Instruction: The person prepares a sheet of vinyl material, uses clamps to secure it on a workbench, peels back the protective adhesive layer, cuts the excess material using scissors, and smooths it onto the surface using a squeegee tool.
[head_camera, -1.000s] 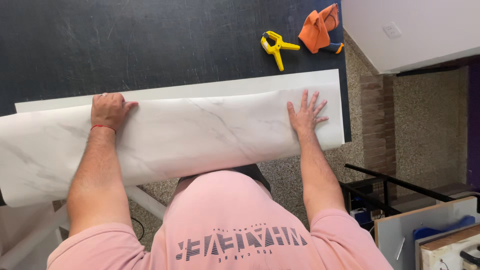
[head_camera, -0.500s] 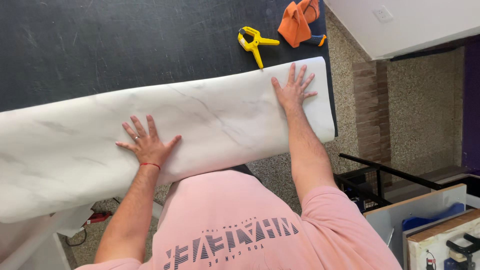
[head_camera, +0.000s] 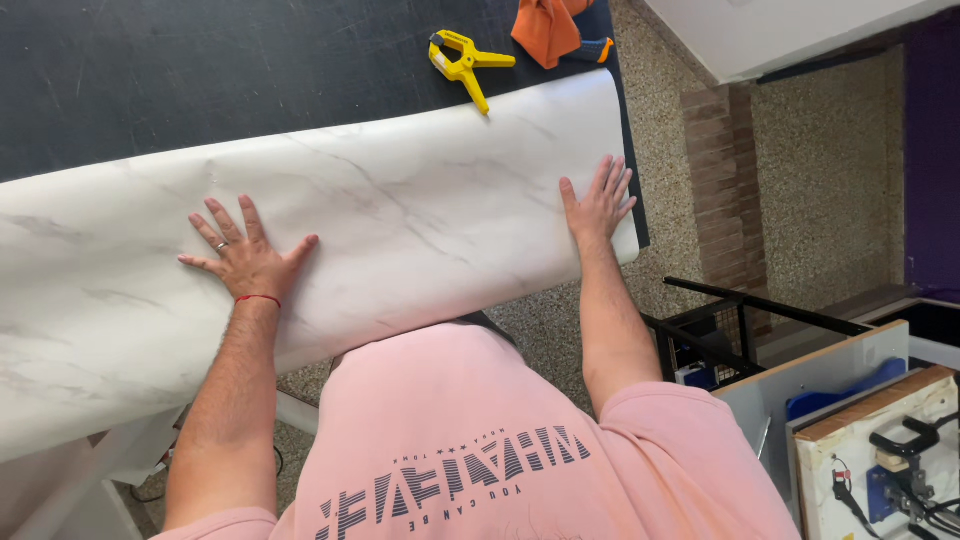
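A wide white sheet with grey marble veins (head_camera: 400, 215) lies across the near edge of a dark table (head_camera: 200, 80), curling down over the edge. My left hand (head_camera: 243, 258) rests flat on the sheet with fingers spread, a red band at the wrist. Near the sheet's right end my right hand (head_camera: 597, 203) presses flat, fingers apart. Neither hand grips anything.
A yellow spring clamp (head_camera: 462, 60) lies on the table just beyond the sheet. An orange cloth (head_camera: 548, 28) sits at the table's far right corner. A speckled floor, a brick strip (head_camera: 725, 150), a black metal frame (head_camera: 740, 310) and boxes with tools (head_camera: 880, 440) are at the right.
The sheet has spread farther over the table toward the clamp. My left hand slid right and back along it; my right hand moved down toward the sheet's near right corner.
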